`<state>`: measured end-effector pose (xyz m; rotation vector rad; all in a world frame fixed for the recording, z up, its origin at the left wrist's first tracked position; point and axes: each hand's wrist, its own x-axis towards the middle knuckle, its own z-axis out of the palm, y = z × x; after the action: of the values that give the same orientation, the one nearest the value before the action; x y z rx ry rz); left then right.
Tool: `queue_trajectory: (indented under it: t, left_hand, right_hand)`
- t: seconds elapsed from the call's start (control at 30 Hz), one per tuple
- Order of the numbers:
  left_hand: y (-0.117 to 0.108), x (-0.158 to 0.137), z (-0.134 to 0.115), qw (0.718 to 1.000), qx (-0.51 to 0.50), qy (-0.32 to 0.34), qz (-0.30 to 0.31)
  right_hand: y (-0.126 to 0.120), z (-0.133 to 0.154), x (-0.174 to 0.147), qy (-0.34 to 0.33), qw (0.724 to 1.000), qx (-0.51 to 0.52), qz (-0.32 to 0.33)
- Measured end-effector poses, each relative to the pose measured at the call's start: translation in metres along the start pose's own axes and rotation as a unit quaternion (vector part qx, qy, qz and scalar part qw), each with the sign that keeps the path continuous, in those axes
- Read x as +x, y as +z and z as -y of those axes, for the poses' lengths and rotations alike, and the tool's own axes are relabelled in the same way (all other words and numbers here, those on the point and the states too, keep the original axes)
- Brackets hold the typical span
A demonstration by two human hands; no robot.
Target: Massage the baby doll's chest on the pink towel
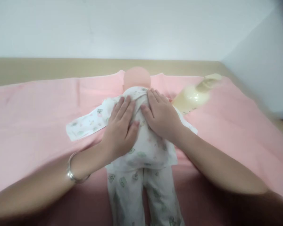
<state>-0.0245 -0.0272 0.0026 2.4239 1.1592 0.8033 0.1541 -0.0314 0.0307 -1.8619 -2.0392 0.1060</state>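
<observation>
A baby doll [137,77] lies face down, its bald head away from me. It wears a white printed long-sleeved top [143,150] and matching trousers [126,188]. My left hand [121,128] rests flat on the left of its upper back, fingers stretched out. On the right of the upper back lies my right hand [163,117], also flat, its fingertips near the collar. The left sleeve [85,127] reaches out sideways. Most of the right sleeve is hidden behind my right hand and forearm. A silver bangle [72,169] circles my left wrist.
A pink cloth [37,113] covers the table beneath the doll. To the right of the doll's head lies a pale yellow, translucent bottle [193,95], on its side. Beyond the cloth runs a tan table edge [49,69], with a white wall [132,28] behind.
</observation>
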Motion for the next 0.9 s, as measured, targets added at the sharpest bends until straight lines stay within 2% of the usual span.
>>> queue_trajectory:
  t: [0.1, 0.2, 0.27, 0.37, 0.47, 0.53, 0.6, 0.67, 0.8, 0.9]
  left_hand:
    - [-0.005, 0.02, 0.012, 0.996, -0.011, -0.083, 0.015]
    - [-0.012, 0.039, 0.02, 0.992, -0.001, -0.118, 0.035]
    - [-0.015, 0.045, 0.018, 0.992, 0.014, -0.12, 0.041]
    - [-0.014, 0.038, 0.006, 0.992, 0.044, -0.114, 0.04]
    - [-0.01, 0.022, -0.008, 0.996, 0.061, -0.063, 0.032]
    - [-0.01, 0.014, -0.015, 0.998, 0.055, -0.031, 0.028]
    - [-0.012, 0.013, -0.018, 0.998, 0.034, -0.032, 0.034]
    - [-0.017, 0.018, -0.015, 0.997, 0.005, -0.066, 0.048]
    - [-0.019, 0.036, -0.001, 0.984, -0.023, -0.164, 0.071]
    - [-0.012, 0.043, 0.008, 0.983, -0.016, -0.178, 0.051]
  right_hand:
    - [-0.004, 0.017, -0.015, -0.005, 0.998, -0.057, -0.007]
    - [-0.007, 0.029, -0.028, -0.038, 0.994, -0.099, -0.018]
    - [-0.009, 0.03, -0.029, -0.049, 0.994, -0.097, -0.015]
    - [-0.012, 0.02, -0.018, -0.034, 0.998, -0.044, 0.023]
    - [-0.011, 0.003, 0.001, 0.0, 0.997, 0.009, 0.077]
    - [-0.008, -0.007, 0.011, 0.013, 0.996, 0.023, 0.089]
    - [-0.006, -0.013, 0.016, 0.007, 0.997, 0.028, 0.076]
    - [-0.004, -0.013, 0.015, -0.013, 0.998, 0.026, 0.056]
    - [-0.003, 0.004, -0.001, -0.036, 0.999, -0.022, 0.008]
    - [0.001, 0.019, -0.017, -0.031, 0.996, -0.074, -0.046]
